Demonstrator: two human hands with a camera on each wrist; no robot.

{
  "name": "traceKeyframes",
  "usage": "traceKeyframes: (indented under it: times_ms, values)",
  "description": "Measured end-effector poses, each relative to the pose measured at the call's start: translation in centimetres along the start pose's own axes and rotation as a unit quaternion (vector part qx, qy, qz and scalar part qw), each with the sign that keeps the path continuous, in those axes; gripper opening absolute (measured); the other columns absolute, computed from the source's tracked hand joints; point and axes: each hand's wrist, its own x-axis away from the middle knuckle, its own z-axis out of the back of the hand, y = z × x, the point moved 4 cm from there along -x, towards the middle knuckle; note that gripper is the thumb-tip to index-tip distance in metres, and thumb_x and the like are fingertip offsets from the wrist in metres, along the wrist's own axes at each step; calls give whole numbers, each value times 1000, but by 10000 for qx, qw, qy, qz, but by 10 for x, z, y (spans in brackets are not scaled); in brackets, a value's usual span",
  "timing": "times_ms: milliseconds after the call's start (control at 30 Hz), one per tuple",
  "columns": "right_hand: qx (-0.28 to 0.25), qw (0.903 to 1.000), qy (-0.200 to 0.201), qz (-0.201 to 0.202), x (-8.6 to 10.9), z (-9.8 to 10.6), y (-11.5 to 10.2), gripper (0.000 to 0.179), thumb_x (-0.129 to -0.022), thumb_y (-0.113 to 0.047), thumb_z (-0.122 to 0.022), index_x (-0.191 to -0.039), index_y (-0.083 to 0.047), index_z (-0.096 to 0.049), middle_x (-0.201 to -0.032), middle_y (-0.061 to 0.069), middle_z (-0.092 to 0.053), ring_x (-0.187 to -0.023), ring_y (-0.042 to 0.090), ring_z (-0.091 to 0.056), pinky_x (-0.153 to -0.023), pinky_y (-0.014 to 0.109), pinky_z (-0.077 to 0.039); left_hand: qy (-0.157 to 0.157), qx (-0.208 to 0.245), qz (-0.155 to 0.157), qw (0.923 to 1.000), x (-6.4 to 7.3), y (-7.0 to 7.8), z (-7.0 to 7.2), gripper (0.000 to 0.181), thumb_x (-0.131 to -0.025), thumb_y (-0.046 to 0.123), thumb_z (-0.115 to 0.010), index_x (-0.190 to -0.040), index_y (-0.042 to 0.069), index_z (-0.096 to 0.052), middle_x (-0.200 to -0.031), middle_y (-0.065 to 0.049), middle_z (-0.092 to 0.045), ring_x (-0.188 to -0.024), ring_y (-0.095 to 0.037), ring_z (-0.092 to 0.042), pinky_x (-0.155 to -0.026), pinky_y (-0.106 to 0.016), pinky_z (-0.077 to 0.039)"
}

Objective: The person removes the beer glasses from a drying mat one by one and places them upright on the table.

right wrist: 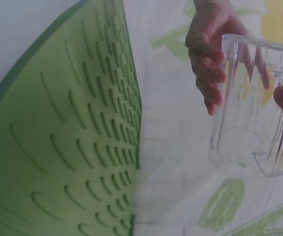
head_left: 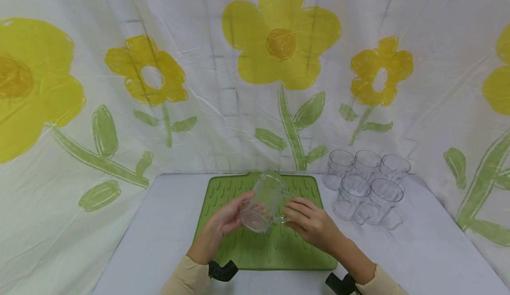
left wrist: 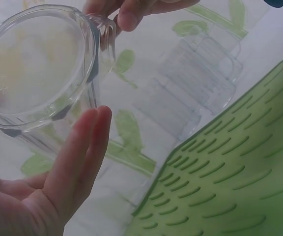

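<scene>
A clear glass mug (head_left: 263,197) is held tilted above the green mat (head_left: 295,250), its base toward me and its mouth leaning away. My left hand (head_left: 229,217) holds it by the side near the base, thumb and fingers spread around the glass. On the other side, the fingers of my right hand (head_left: 311,224) pinch the handle. In the left wrist view, the mug's round base (left wrist: 33,64) faces the camera, with the left fingers (left wrist: 75,157) along its side. The right wrist view shows both hands on the mug (right wrist: 247,103).
Several similar clear mugs (head_left: 352,193) stand upright in two rows to the right of the mat, on a white table (head_left: 159,224). The ridged mat lies in the middle. Behind the table hangs a white curtain (head_left: 207,109) with yellow flowers.
</scene>
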Motion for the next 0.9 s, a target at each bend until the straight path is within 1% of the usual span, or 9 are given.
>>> traceKeyframes:
  times_ms: [100, 133, 300, 400, 500, 567, 667, 767, 900]
  values:
    - [-300, 9994, -15, -193, 1, 1, 2, 31, -82, -25, -76, -107, -7, -72, -108, 9, -71, -102, 26, -65, -92, 27, -55, -14, -156, -143, 9998, 0, 1, 0, 47, -104, 36, -43, -129, -3, -42, -89, 4, -74, -85, -8, -72, -74, -24, -60]
    - [-398, 9989, -7, -257, 1, 2, 3, 32, -83, -26, -76, -108, -7, -71, -109, 9, -71, -104, 26, -64, -95, 25, -53, 1, -205, -193, 9996, 1, 2, 0, 45, -104, 36, -43, -127, -3, -44, -88, 4, -74, -86, -8, -72, -74, -24, -60]
    - [-735, 9964, -25, -433, 0, 2, 7, 38, -78, -26, -79, -109, -6, -71, -112, 10, -70, -107, 28, -62, -105, 19, -45, 179, -448, -416, 9980, 3, 5, 1, 41, -103, 34, -47, -120, -2, -54, -91, 3, -75, -87, -10, -73, -75, -25, -60]
    - [-806, 9955, -81, -488, -1, 2, 9, 36, -81, -29, -76, -109, -6, -71, -113, 10, -69, -107, 29, -62, -107, 18, -43, 267, -545, -491, 9969, 5, 6, 0, 37, -102, 33, -49, -115, -1, -60, -92, 2, -75, -86, -14, -73, -78, -27, -60]
    - [-878, 9944, -42, -584, -4, 3, 10, 35, -89, -35, -68, -108, -6, -71, -113, 10, -69, -106, 28, -63, -107, 16, -43, 390, -658, -534, 9956, 7, 7, 0, 34, -100, 31, -51, -113, 1, -62, -93, 0, -74, -86, -15, -72, -81, -30, -60]
    - [-951, 9932, 41, -671, -6, 4, 11, 36, -91, -37, -64, -107, -5, -71, -112, 11, -69, -105, 27, -63, -106, 15, -43, 528, -753, -537, 9943, 8, 7, -1, 36, -98, 30, -54, -114, -1, -61, -94, 0, -72, -86, -15, -70, -82, -30, -60]
    - [-995, 9915, 195, -818, -8, 6, 13, 36, -93, -35, -63, -109, -4, -71, -110, 11, -69, -102, 26, -64, -103, 14, -45, 737, -930, -536, 9915, 10, 8, -1, 46, -95, 29, -59, -123, -7, -56, -96, 0, -69, -88, -13, -67, -83, -30, -59]
    - [-971, 9899, 334, -982, -8, 8, 16, 39, -94, -35, -61, -113, -2, -70, -108, 12, -70, -99, 25, -66, -98, 13, -48, 852, -1082, -557, 9889, 12, 8, -2, 53, -94, 26, -60, -130, -13, -50, -97, 1, -68, -88, -12, -67, -84, -30, -59]
    - [-958, 9872, 463, -1186, -7, 9, 18, 42, -92, -33, -64, -117, 0, -68, -107, 13, -70, -95, 26, -67, -94, 12, -50, 986, -1235, -666, 9852, 14, 8, -5, 55, -93, 23, -63, -131, -14, -48, -96, 2, -70, -85, -11, -68, -82, -29, -60]
